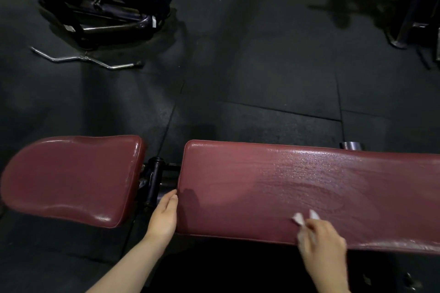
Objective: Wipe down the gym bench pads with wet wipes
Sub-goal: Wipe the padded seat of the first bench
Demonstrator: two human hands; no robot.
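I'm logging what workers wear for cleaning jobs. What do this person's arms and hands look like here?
Both forearms are bare, with no sleeves in view. The left hand and right hand wear no gloves, and no rings, watch or bands are visible.

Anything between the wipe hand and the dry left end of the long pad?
Nothing visible. The right hand holds the wet wipe on the long pad; the left hand rests against the pad's left end.

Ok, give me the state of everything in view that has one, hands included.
Long pad: wet sheen over its middle and right, left end dull.
Short pad: glossy, no hand or wipe on it.
Wet wipe: crumpled, pinched in the right hand, on the long pad.
Right hand: holds the wipe.
Left hand: fingers straight, resting against the long pad's left end.
Curl bar: lying on the floor.
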